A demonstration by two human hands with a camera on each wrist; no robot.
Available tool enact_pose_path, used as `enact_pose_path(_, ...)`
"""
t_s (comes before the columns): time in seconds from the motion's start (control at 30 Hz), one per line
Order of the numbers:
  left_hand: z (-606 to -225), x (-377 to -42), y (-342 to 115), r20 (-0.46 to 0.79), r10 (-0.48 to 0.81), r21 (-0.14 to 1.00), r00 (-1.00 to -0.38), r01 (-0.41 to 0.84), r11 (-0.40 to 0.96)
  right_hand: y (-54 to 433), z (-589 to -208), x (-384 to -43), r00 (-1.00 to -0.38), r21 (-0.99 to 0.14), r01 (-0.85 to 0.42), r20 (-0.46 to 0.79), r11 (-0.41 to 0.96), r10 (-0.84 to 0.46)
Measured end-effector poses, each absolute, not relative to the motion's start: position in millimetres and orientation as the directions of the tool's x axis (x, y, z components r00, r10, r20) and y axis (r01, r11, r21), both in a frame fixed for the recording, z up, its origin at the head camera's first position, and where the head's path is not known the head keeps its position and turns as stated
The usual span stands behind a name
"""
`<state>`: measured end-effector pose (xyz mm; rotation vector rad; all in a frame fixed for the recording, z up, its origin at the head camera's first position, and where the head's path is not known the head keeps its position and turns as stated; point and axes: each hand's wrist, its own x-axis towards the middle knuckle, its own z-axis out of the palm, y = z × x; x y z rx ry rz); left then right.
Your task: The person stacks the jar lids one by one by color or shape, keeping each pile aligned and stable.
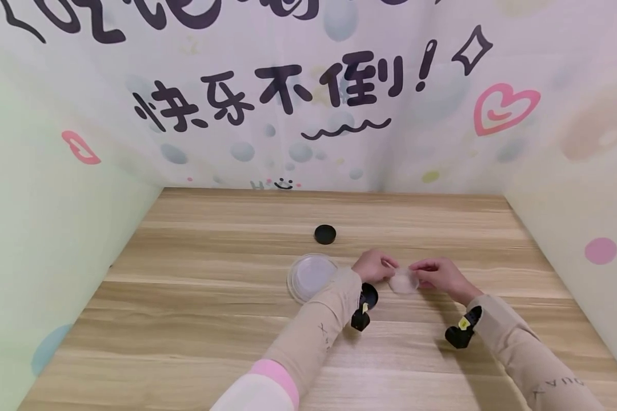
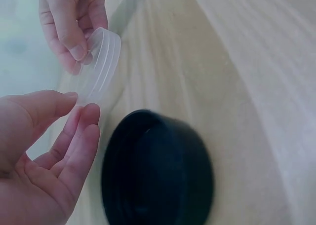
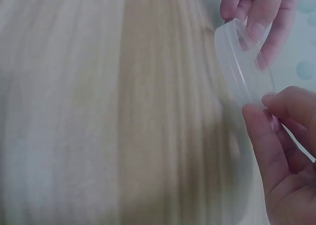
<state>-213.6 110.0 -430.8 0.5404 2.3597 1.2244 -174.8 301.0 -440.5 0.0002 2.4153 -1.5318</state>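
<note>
A small round translucent plastic lid [image 1: 404, 282] with a low rim is pinched between both hands just above the table. My left hand [image 1: 374, 266] grips its left edge between thumb and fingertips. On the opposite edge, the thumb and fingers of my right hand [image 1: 442, 277] pinch it too. The left wrist view has the lid [image 2: 109, 62] tilted on edge. Close below the left hand, a black round cap [image 2: 158, 170] with a raised rim lies on the table. The right wrist view shows the lid's ridged side wall [image 3: 234, 62].
Left of the left forearm lie stacked clear round plastic pieces [image 1: 311, 274], partly hidden by the sleeve. Another black round cap [image 1: 325, 234] sits farther back on the wooden table [image 1: 195, 319]. A printed cloth wall [image 1: 288, 154] rises behind the table.
</note>
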Motion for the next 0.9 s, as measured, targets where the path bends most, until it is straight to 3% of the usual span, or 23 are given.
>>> enact_pose_path(0.2, -421.9, -219.4, 104.8, -0.152, 0.518, 0.827, -0.842, 0.179, 0.533, 296.3, -433.5, -180.9, -0.966, -0.890, 0.112, -0.203, 0.443, -0.163)
enact_pose_path(0.9, -395.4, -248.3, 65.9, -0.177, 0.454, 0.857, -0.873, 0.090, 0.507, 252.6, -414.0, -213.4, -0.975, -0.923, 0.061, -0.137, 0.379, -0.177)
